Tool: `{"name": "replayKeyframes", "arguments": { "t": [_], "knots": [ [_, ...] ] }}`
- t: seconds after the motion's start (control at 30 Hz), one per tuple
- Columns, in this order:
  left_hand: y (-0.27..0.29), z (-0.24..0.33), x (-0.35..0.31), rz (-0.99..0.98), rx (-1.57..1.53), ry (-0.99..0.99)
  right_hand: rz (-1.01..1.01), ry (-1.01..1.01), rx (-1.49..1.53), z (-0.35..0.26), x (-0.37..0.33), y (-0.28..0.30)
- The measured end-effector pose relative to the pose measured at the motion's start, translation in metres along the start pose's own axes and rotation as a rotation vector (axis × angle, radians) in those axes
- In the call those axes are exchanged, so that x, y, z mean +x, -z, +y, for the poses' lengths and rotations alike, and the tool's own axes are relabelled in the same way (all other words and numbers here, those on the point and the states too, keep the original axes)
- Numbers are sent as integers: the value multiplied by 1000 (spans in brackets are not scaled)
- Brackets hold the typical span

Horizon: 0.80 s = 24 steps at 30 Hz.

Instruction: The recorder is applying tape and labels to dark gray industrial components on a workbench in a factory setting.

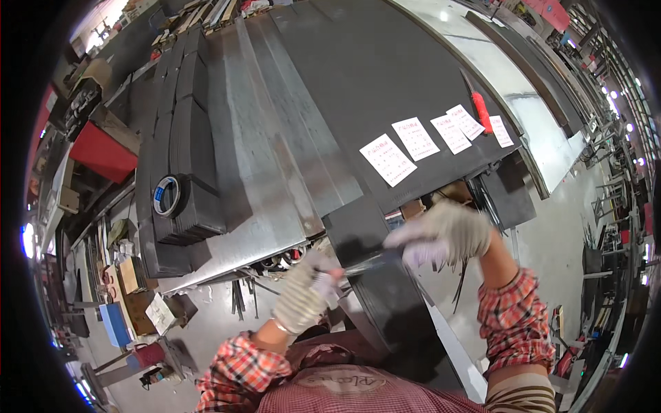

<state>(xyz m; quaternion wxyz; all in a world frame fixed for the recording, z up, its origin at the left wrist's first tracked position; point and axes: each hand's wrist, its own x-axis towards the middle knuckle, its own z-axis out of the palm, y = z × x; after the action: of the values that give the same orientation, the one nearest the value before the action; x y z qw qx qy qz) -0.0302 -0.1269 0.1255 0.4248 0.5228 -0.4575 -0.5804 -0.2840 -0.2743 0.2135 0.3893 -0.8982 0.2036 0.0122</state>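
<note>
Both gloved hands, left (303, 297) and right (444, 233), grip a dark steel strip (375, 275) at the counter's (275, 158) near edge, mid-lift; it needs a steady, level carry.

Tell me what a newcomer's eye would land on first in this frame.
Probably the two gloved hands low in the centre, the left hand and right hand gripping a dark steel strip. Next, the row of white paper slips on the dark sheet stack above, with a red-handled tool beside them.
</note>
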Motion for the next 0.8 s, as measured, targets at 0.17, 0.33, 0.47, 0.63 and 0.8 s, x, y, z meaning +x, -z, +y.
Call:
{"name": "replayKeyframes", "arguments": {
  "t": [0.17,0.33,0.47,0.63,0.8],
  "knots": [
    [3,-77,20,191,58,148,-104,-414,-326,109,8,-42],
    [-16,-129,49,101,-379,153,221,-389,992,181,13,-183],
    [-39,-200,49,-61,-767,374,199,-348,1334,161,16,-187],
    [-6,-168,44,-63,-582,374,633,-620,504,26,28,-131],
    [35,-161,22,145,-473,372,470,-809,-453,-27,71,-164]
  ]
}}
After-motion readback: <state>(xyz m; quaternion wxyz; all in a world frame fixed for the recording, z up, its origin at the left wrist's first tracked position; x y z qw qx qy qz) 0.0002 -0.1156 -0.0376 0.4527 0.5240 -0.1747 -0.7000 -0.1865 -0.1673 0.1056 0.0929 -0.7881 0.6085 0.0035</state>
